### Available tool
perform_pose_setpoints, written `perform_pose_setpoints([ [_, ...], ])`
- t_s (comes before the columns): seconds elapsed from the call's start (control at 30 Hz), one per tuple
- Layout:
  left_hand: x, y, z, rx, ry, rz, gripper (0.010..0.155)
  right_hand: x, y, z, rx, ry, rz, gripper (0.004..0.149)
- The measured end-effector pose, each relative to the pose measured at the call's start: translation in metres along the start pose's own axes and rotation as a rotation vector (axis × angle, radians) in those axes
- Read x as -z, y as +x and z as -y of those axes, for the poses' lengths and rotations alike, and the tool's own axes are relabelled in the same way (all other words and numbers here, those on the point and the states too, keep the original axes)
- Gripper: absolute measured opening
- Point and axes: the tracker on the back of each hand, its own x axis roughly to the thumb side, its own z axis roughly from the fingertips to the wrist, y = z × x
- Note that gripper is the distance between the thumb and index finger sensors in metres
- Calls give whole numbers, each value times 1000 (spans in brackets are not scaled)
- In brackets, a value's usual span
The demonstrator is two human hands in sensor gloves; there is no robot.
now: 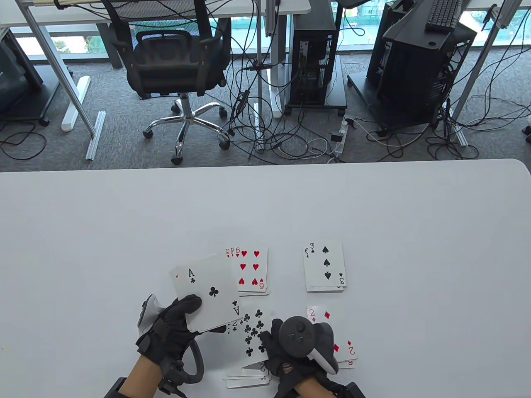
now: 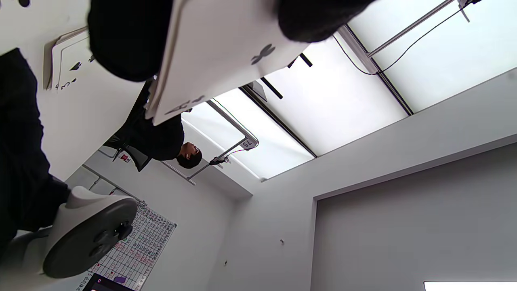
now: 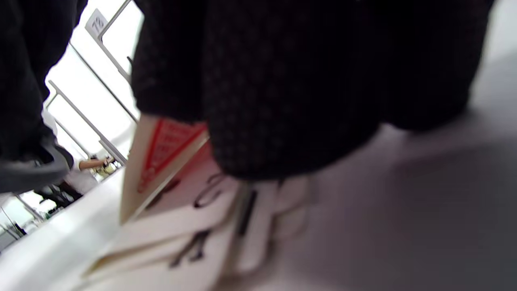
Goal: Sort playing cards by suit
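Holding: left hand [image 1: 174, 327] pinches ace of clubs [image 1: 209, 292] with other cards, raised left of the hearts pile [image 1: 249, 271].
Right hand [image 1: 290, 352]: fingers curled, lifting a card from the clubs pile [image 1: 251, 336].
Readable: "A", "6", "3", "2".

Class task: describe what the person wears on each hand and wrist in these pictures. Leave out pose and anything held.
Both hands wear black knitted gloves. The left hand has a tracker strapped on its back with a pale grey body and a dark ring looping past the wrist. The right hand carries a tracker with a dark round face bearing buttons and a white underside. Dark straps sit at both wrists.
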Motion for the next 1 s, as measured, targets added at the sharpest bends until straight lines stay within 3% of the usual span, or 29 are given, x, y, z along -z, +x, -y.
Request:
perform_pose_setpoints([
  [0.33, 0, -5, -1, -13, -3, -26, 55, 1, 20, -22, -422, 170, 8, 66],
  [0.5, 0, -6, -1, -10, -7, -37, 55, 2, 18, -14, -351, 147, 8, 67],
  [0.57, 0, -7, 0, -10, -14, -48, 55, 0, 15, -3, -278, 77, 27, 66],
  [0.83, 2, -16, 7, 29, -53, -106, 55, -23, 2, 52, 8, -385, 128, 62],
  [1.0, 3, -24, 14, 40, -91, -148, 55, -30, 3, 61, 140, -469, 231, 64],
])
